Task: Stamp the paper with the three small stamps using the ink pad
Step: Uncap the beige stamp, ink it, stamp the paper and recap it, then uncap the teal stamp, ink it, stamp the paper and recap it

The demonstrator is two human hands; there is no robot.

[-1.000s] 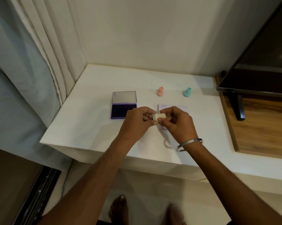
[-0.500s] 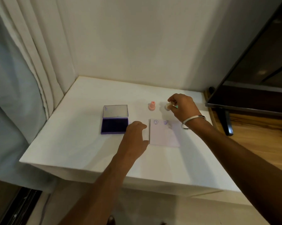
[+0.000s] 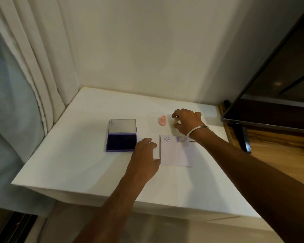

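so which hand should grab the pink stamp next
Right, probably. The right hand is just beside the pink stamp, though its fingers seem to curl round something pale. The left hand rests at the paper edge, steadying it.

A white desk (image 3: 77, 163) carries an open purple ink pad (image 3: 121, 139) toward its left edge, lid tipped back; a pink stamp (image 3: 162, 121) stands upright nearer the far edge; the paper (image 3: 177, 155) lies flat with a smiley print and a purple blot along its far edge; the left hand (image 3: 144, 158) rests at the paper's left edge; the right hand (image 3: 187, 122), bangle (image 3: 198, 130) on its wrist, curls just beside the pink stamp, what it holds unclear.
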